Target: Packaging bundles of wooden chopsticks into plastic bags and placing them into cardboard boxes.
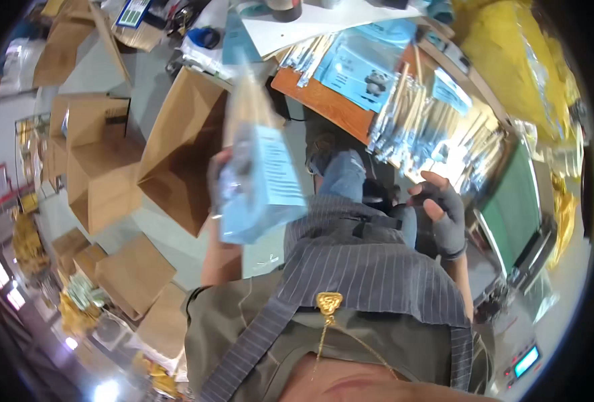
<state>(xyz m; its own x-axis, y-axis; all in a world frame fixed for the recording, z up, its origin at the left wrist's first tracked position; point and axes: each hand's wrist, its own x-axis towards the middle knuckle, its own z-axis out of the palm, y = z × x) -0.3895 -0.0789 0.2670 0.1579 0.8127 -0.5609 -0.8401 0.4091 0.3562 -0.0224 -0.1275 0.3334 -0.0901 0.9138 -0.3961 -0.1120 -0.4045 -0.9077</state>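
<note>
A blurred blue bag [270,181] is clamped by the partly hidden fingers of the left hand [222,161]; those of the gloved right hand [447,218] are held apart. The bag is raised beside an open carton [176,120]; wrapped sticks [414,110] are piled on the brown surface [330,107].

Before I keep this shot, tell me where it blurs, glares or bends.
In the head view, blur smears the blue package in the left hand; glare whitens some wrapped sticks; bright light flares at lower left, and edges bend toward the picture's rim.
</note>
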